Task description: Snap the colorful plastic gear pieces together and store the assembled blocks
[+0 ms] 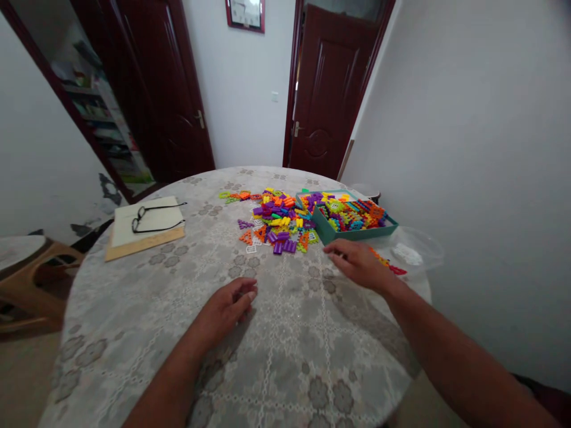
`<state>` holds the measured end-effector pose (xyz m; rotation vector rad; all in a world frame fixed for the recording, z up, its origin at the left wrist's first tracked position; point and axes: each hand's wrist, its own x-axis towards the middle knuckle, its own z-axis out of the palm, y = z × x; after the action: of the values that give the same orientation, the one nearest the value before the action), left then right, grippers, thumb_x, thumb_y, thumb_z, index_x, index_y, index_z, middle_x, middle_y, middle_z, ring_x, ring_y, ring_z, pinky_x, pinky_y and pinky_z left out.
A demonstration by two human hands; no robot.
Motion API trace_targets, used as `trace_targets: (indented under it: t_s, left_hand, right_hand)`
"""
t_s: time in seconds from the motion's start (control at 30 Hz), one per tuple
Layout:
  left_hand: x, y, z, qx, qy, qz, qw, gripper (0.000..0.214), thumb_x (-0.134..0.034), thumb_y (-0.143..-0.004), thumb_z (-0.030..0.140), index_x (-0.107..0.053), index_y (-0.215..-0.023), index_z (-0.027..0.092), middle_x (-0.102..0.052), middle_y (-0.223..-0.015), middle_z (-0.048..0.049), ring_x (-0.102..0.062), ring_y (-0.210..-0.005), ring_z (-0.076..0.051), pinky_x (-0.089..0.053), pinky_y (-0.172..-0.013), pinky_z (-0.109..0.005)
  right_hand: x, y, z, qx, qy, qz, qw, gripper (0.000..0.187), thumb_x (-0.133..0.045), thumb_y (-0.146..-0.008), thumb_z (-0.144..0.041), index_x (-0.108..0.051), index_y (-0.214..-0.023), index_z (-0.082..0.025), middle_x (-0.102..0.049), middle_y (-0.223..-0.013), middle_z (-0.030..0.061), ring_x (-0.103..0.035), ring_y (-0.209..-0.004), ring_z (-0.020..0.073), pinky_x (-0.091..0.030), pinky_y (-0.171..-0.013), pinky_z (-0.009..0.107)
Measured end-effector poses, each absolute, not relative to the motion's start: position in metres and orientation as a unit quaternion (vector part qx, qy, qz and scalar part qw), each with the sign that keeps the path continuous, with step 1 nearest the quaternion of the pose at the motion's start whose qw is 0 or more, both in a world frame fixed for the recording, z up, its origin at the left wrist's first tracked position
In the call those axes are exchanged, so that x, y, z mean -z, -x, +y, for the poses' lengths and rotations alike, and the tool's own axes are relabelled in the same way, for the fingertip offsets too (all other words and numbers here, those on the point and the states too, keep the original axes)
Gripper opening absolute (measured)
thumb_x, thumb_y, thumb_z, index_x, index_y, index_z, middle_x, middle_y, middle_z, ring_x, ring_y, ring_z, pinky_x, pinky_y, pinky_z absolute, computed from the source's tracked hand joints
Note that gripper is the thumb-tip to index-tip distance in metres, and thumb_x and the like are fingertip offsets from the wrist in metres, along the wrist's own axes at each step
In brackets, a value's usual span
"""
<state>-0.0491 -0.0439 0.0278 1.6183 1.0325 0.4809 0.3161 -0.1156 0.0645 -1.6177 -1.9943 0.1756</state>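
My left hand (227, 307) rests on the patterned tablecloth of a round table (134, 309), fingers curled loosely, nothing visible in them. Farther right, my right hand (357, 261) lies flat on the cloth with its fingers stretched toward a heap of small colourful plastic pieces (276, 220). Just beyond it stands a teal box (328, 233) filled with more of the pieces. Some orange and red pieces (388, 263) peek out beside my right wrist.
A notebook on a wooden board (145, 235) with black glasses (154, 218) lies at the table's left. A clear plastic lid or bag (414, 252) sits at the right edge. A wooden stool (31, 279) stands left of the table; dark doors (325, 95) behind.
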Motion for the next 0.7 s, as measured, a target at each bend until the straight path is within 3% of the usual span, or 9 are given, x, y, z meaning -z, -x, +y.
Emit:
trace_targets:
  t_s: [0.17,0.33,0.43,0.5,0.7]
  left_hand:
    - [-0.043,0.057,-0.043,-0.156,-0.747,0.416,0.495,0.051,-0.063,-0.091,0.050,-0.067,-0.132,0.020,-0.072,-0.131,-0.0144,-0.072,-0.105,-0.028,-0.058,-0.085,-0.038]
    - [-0.063,0.053,-0.023,-0.135,-0.837,0.412,0.334,0.045,-0.060,-0.095,0.047,-0.070,-0.133,0.024,-0.072,-0.136,-0.0112,-0.071,-0.116,-0.030,-0.053,-0.104,-0.042]
    - [-0.066,0.034,0.008,-0.197,-0.858,0.431,0.197,0.050,-0.056,-0.097,0.043,-0.063,-0.141,0.020,-0.065,-0.146,-0.0147,-0.060,-0.136,-0.031,-0.043,-0.119,-0.045]
    - [-0.064,0.016,0.033,-0.220,-0.855,0.452,0.126,0.055,-0.057,-0.097,0.042,-0.057,-0.146,0.019,-0.062,-0.148,-0.0162,-0.055,-0.141,-0.032,-0.041,-0.121,-0.048]
    - [-0.055,-0.049,0.092,-0.126,-0.786,0.598,0.093,0.083,-0.061,-0.087,0.073,-0.048,-0.156,0.029,-0.046,-0.161,-0.0190,-0.046,-0.144,-0.045,-0.044,-0.111,-0.064]
  right_hand:
    - [-0.028,-0.241,-0.113,-0.105,0.538,-0.812,0.198,0.045,-0.065,-0.095,-0.028,-0.062,-0.139,-0.018,-0.058,-0.148,0.0186,-0.052,-0.139,0.0322,-0.045,-0.114,0.050]
    - [-0.009,-0.207,-0.099,-0.079,0.565,-0.809,0.145,0.037,-0.066,-0.095,-0.031,-0.064,-0.130,-0.018,-0.059,-0.141,0.0183,-0.053,-0.131,0.0345,-0.045,-0.107,0.053]
    - [-0.001,-0.193,-0.100,-0.033,0.581,-0.796,0.164,0.032,-0.063,-0.098,-0.032,-0.064,-0.126,-0.018,-0.058,-0.141,0.0172,-0.050,-0.133,0.0334,-0.041,-0.110,0.052]
    - [0.005,-0.188,-0.102,-0.015,0.586,-0.788,0.189,0.032,-0.063,-0.098,-0.031,-0.063,-0.127,-0.017,-0.057,-0.143,0.0165,-0.048,-0.136,0.0324,-0.038,-0.114,0.052]
    - [0.016,-0.193,-0.096,-0.014,0.591,-0.766,0.252,0.026,-0.065,-0.096,-0.026,-0.067,-0.121,-0.020,-0.062,-0.139,0.0131,-0.053,-0.131,0.0293,-0.043,-0.113,0.049]
